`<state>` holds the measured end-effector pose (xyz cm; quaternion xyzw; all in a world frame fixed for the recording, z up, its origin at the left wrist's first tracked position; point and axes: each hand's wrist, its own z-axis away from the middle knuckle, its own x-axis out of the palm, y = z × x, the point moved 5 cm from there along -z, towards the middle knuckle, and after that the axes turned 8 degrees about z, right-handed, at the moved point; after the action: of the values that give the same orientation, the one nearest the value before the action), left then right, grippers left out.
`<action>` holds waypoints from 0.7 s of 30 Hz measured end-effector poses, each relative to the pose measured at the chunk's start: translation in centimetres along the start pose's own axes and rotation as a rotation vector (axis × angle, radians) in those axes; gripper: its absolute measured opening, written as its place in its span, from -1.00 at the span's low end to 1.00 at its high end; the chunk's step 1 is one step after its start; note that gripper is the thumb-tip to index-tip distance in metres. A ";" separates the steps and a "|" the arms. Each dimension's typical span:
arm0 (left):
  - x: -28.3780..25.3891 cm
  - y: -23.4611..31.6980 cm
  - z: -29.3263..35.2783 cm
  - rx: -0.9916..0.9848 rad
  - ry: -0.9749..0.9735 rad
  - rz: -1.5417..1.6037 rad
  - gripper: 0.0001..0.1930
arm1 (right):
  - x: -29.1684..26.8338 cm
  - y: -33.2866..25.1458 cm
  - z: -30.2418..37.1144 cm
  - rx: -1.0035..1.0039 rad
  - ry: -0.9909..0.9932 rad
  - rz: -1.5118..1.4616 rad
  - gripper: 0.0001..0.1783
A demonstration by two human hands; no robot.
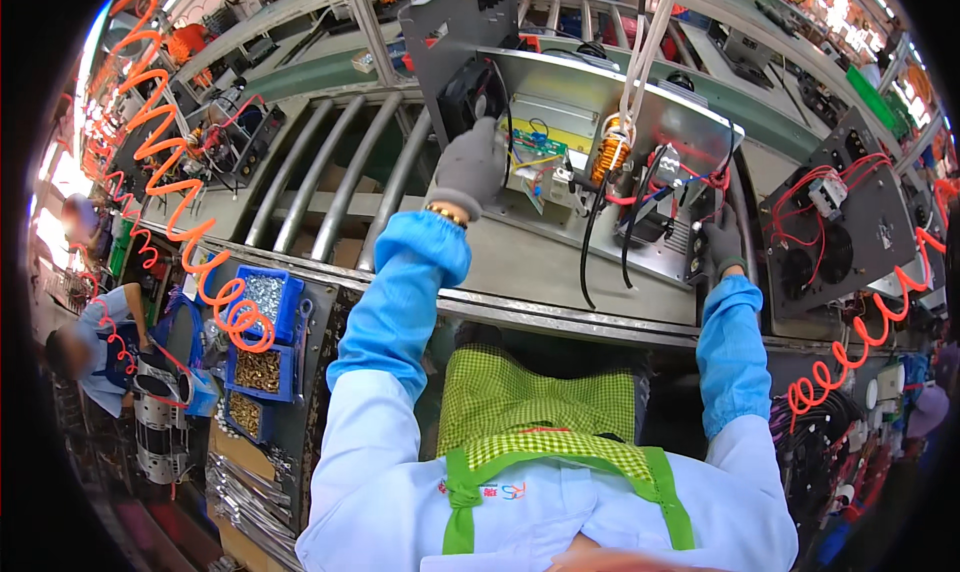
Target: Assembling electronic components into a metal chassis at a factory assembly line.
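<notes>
In front of me an opened metal chassis (640, 257) sits on the work surface, with a tall dark panel (425, 57) upright at its left end. My left hand (472, 167), in a grey glove, grips that end beside a black fan (470, 97); some fingers are hidden. At the right end my gloved right hand (722, 244) is closed on the chassis edge, its fingertips partly covered. Between my hands are a green circuit board (545, 152), a copper-coloured coil (610, 152) and loose black cables (590, 242). Pale cables (640, 52) rise from the chassis.
A roller conveyor (340, 172) runs to the left. Another dark panel with red wires (835, 222) stands at right. Blue bins (262, 372) hold small metal parts. Orange coiled hoses (165, 157) hang on both sides. A person (100, 342) is at far left.
</notes>
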<state>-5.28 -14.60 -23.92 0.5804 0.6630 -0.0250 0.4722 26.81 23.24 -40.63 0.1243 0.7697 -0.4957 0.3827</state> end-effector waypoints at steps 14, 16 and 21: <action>2.4 4.9 -11.8 0.033 -0.179 -0.511 -0.66 | -1.4 -1.6 1.3 0.043 0.040 0.028 -0.23; 1.9 3.8 -14.6 0.131 -0.139 -0.705 -0.77 | -0.8 -2.3 1.2 0.007 0.049 0.059 -0.24; 1.3 2.3 -16.8 0.017 -0.180 -0.889 -0.78 | -1.3 -1.6 1.5 0.023 0.062 0.093 -0.25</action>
<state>-13.33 -3.10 -14.26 0.2388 0.8039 -0.2809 0.4666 27.50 21.45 -38.95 0.1798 0.7688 -0.4821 0.3797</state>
